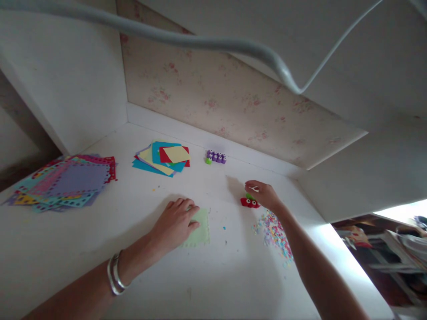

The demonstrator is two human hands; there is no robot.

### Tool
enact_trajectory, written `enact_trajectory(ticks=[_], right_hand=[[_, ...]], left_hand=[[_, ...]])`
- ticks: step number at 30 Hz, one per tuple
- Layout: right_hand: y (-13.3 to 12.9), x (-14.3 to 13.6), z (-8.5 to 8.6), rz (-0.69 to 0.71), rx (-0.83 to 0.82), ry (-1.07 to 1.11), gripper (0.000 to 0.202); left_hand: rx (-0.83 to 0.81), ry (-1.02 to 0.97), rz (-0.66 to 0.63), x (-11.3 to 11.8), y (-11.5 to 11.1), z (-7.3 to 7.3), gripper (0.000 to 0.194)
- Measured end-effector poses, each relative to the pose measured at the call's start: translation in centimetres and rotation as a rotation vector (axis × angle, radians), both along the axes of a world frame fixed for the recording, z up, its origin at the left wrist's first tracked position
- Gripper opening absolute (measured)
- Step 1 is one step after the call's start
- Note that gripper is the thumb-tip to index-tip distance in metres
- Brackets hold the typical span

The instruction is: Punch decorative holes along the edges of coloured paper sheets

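Note:
My left hand lies with fingers spread on a small light green paper, covering its left part. The paper's visible right and lower edges are notched. My right hand hovers just above a small green piece and red pieces with white eye-like tops. Its fingers are curved, with a gap showing between thumb and fingers, and nothing clearly held. Just below and right of the red pieces, partly behind my right forearm, spreads a heap of multicoloured paper confetti.
Punched coloured sheets are piled at the left. Plain coloured paper cards lie stacked at the back. Purple eyed pieces and a green one stand by the back wall. A pale cable crosses overhead.

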State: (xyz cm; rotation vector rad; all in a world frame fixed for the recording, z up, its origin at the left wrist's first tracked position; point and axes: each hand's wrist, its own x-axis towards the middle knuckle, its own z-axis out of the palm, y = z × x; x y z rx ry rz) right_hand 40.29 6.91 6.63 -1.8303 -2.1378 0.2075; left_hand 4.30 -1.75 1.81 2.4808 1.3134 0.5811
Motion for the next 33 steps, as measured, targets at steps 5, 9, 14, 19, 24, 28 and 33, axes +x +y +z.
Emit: enact_trajectory(ticks=[5,9,14,19,24,28,33], right_hand=[[3.7,-6.3,-1.9,0.104,0.019,0.023,0.029],[8.2,-11.7,-3.8,0.194,0.052,0.015,0.046],[12.0,-14.5,-4.1,0.264,0.054,-0.003,0.050],[12.2,-13.6,-3.0,0.267,0.054,0.017,0.030],[8.3,-12.4,-2.2,0.225,0.089,0.113,0.020],[1.6,-12.5,-3.0,0.173,0.112,0.271,0.029],[-6.8,-13.3,-5.0,0.111,-0.049,0.786,0.028]], left_hand=[[0.004,-0.002,0.045,-0.1,0.0,0.0,0.028],[-0.021,-0.009,0.044,-0.3,0.4,-0.1,0.034],[-0.069,-0.034,0.068,-0.5,0.8,-0.3,0.031],[-0.092,-0.075,0.069,-0.6,0.8,-0.2,0.026],[-0.113,-0.065,0.039,-0.8,0.8,-0.1,0.034],[-0.111,-0.095,0.044,-0.8,0.7,0.1,0.037],[-0.174,-0.154,0.070,-0.5,0.9,0.2,0.026]])
